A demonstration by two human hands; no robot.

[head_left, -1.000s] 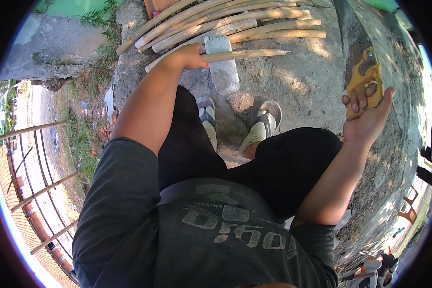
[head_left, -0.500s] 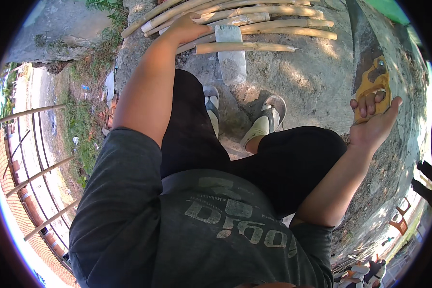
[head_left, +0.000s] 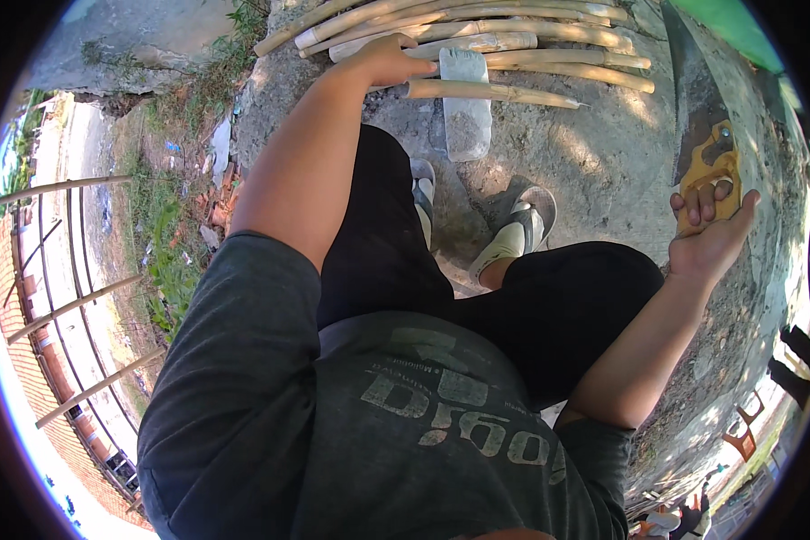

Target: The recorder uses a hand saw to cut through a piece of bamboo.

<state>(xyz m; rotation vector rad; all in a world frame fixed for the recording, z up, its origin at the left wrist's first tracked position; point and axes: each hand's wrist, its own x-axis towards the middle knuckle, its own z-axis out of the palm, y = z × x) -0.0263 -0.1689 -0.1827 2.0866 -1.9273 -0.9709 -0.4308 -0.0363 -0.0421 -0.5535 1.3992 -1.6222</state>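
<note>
My right hand (head_left: 711,225) is wrapped round the yellow handle of a handsaw (head_left: 700,99), off to my right, its wide blade pointing away from me. At the far side my left hand (head_left: 389,63) lies over the bamboo poles (head_left: 477,43), thumb and forefinger apart; its other fingers are partly hidden. Just right of that hand is a pale, whitish oblong block (head_left: 468,135) on the ground. A shorter bamboo piece (head_left: 495,91) lies across the block, its right end splintered to a thin point.
My sandalled feet (head_left: 531,216) stand on rough concrete (head_left: 594,180) below the block. Grass and litter (head_left: 175,243) border it on the left, near a bamboo rail fence (head_left: 72,310). A grey rock-like slab (head_left: 144,49) rises at the far left. A brown frame-like object (head_left: 744,436) stands at the lower right.
The whole view has shifted, so poles, block and feet appear farther right. My left hand stays over the poles and my right hand keeps its hold on the handsaw.
</note>
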